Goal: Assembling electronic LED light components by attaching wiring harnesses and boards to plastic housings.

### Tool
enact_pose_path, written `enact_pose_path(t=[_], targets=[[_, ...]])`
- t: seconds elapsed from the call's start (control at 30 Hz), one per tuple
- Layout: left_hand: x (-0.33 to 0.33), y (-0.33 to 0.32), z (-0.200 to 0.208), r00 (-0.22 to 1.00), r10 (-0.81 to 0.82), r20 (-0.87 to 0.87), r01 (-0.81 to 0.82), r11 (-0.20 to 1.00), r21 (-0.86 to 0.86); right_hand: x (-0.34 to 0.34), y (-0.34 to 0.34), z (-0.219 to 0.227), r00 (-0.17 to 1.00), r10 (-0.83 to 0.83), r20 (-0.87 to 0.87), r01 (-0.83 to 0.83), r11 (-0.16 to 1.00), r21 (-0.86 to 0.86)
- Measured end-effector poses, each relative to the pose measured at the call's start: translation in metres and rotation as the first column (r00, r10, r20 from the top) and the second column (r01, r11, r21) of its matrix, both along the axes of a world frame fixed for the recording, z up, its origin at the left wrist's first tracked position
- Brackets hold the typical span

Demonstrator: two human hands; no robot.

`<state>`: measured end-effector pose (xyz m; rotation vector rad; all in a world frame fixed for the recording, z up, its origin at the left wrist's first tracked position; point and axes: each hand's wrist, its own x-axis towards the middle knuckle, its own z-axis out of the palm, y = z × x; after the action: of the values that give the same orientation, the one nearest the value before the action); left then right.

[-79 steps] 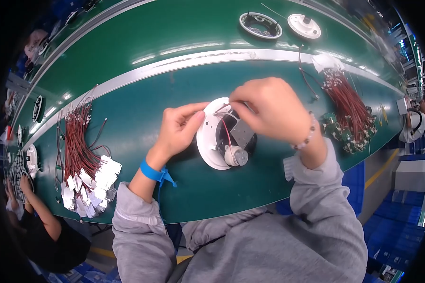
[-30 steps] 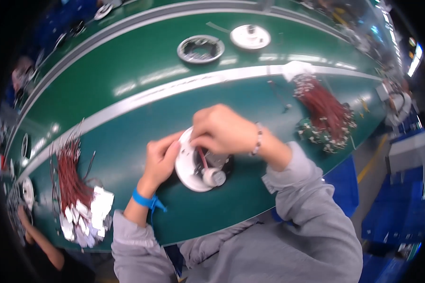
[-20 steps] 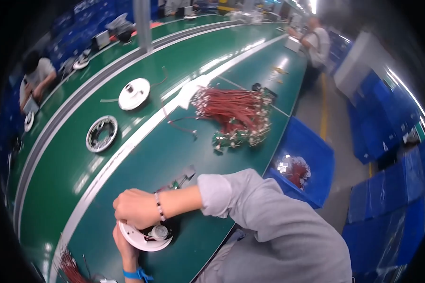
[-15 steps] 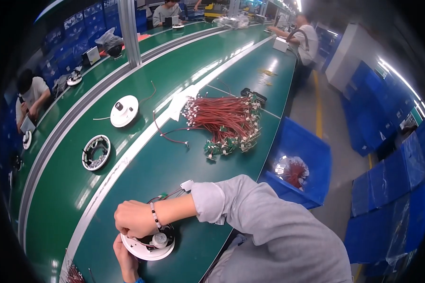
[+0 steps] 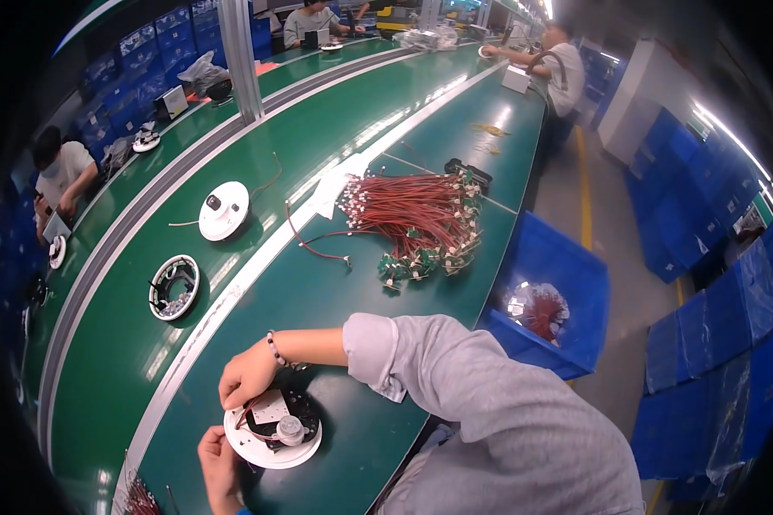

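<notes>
A white round housing (image 5: pixel 264 455) lies on the green worktop, its black inner part (image 5: pixel 301 406) facing up. On it sit a white square plate (image 5: pixel 269 407) and a clear round part (image 5: pixel 290 431). Thin red wires (image 5: pixel 242 420) curve along the plate's left side. My right hand (image 5: pixel 247 376), a beaded bracelet at its wrist, has its fingers pressed together at the housing's far left rim, by the wires. What they pinch is hidden. Beside the near left rim, my left hand (image 5: pixel 220 468) is closed with curled fingers; I cannot make out what is in it.
A heap of red wire bundles (image 5: pixel 416 210) with connectors lies farther along the worktop. On the green conveyor (image 5: pixel 116 343) rest a white disc (image 5: pixel 224 211) and an open ring housing (image 5: pixel 174 287). A blue bin (image 5: pixel 575 343) stands at the right edge. Other people work farther off.
My right hand has moved from over the housing to its far left rim, uncovering the white square plate and red wires. My left hand has shifted slightly left, off the rim.
</notes>
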<state>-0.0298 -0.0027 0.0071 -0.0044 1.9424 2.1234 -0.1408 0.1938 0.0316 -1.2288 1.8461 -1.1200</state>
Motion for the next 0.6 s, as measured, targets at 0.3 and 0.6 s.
enact_pose_path(t=[0.3,0.6], targets=[[0.007,-0.120,0.038,0.964,0.247,0.100,-0.126,0.755,-0.644,-0.027,0.020,-0.030,0.861,0.177,0.476,-0.202,0.979,0.001],[0.001,-0.053,0.077,0.672,0.307,-0.674,-0.731,0.423,-0.536,-0.020,0.036,-0.014,0.923,0.097,0.373,-0.128,0.990,0.060]])
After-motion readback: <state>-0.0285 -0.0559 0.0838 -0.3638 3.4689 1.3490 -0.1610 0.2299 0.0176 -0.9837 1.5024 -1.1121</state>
